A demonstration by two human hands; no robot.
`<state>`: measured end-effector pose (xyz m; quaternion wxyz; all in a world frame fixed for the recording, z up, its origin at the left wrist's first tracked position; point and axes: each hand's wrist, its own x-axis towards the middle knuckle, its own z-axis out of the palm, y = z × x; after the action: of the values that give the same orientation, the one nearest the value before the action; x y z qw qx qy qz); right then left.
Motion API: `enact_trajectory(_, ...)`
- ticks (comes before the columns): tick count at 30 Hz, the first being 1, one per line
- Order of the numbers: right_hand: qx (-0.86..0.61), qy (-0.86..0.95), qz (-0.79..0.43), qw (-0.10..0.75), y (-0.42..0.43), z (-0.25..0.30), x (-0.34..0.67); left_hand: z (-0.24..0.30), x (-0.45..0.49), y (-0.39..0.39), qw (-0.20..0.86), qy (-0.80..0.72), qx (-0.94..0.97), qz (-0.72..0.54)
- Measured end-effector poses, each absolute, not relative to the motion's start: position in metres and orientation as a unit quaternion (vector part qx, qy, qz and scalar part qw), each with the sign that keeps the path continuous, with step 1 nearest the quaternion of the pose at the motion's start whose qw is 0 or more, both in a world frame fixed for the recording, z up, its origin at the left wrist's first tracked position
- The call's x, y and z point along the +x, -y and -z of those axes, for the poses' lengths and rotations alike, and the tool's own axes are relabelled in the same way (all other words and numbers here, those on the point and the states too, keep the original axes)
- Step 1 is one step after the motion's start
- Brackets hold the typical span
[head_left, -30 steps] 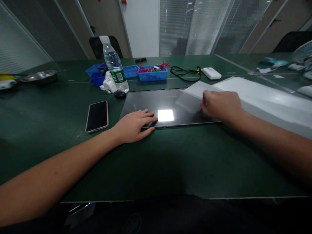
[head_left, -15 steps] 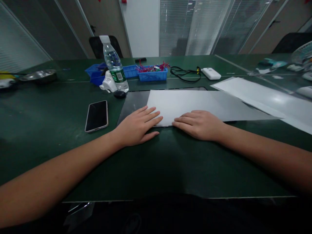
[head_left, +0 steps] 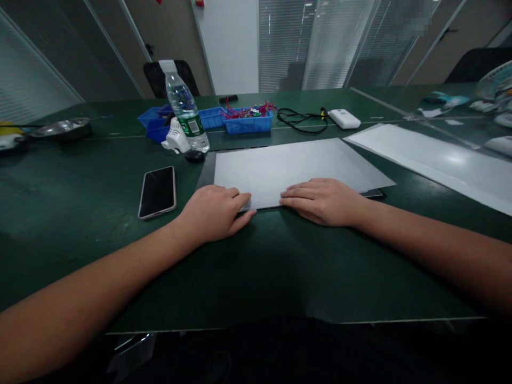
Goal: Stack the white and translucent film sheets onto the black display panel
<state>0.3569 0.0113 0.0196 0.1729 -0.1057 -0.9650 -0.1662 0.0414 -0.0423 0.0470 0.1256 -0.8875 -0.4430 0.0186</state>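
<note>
A thin white sheet [head_left: 280, 165] lies over a dark flat panel [head_left: 206, 172], which shows as a strip along the left side and a dark corner at the right. My left hand [head_left: 216, 212] rests at the front left of the sheet, fingers bent over it and thumb held apart near the panel's front edge. On the sheet's front edge lies my right hand [head_left: 322, 201], palm down with its fingers stretched out to the left. Neither hand grips anything that I can see. The sheet's right corner sticks out past the panel.
Left of the panel lies a phone [head_left: 158, 192]. Behind it stand a water bottle [head_left: 186, 109], a black mouse [head_left: 194, 156] and blue bins [head_left: 248, 124], one with red wires. A black cable [head_left: 302, 118], a white box [head_left: 344, 118] and another white sheet [head_left: 436, 160] lie right.
The white sheet has slid left across the panel, covering more of its left part. My left hand has shifted slightly left and its fingers have bent. My right hand has hardly moved.
</note>
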Motion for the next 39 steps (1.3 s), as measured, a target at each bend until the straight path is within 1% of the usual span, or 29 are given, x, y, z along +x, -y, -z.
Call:
enact_trajectory(6, -0.077, 0.972, 0.142, 0.173, -0.013, -0.020, 0.360, -0.051, 0.041, 0.042, 0.118, 0.541, -0.831, -0.042)
enact_trajectory(9, -0.060, 0.975, 0.130, 0.167, -0.013, -0.020, 0.362, -0.049, 0.041, 0.042, 0.115, 0.556, -0.822, -0.043)
enact_trajectory(17, -0.077, 0.978, 0.083, 0.177, -0.017, -0.017, 0.362, -0.050, 0.039, 0.041, 0.128, 0.600, -0.787, -0.061)
enact_trajectory(25, -0.077, 0.977, 0.075, 0.186, -0.018, -0.017, 0.361, -0.044, 0.027, 0.031, 0.129, 0.601, -0.788, -0.036)
enact_trajectory(31, -0.072, 0.978, 0.068, 0.186, -0.017, -0.016, 0.361, -0.031, 0.019, 0.024, 0.080, 0.601, -0.795, -0.018)
enact_trajectory(39, -0.054, 0.979, 0.087, 0.175, -0.015, -0.021, 0.363, -0.032, 0.017, 0.021, 0.067, 0.590, -0.804, -0.011)
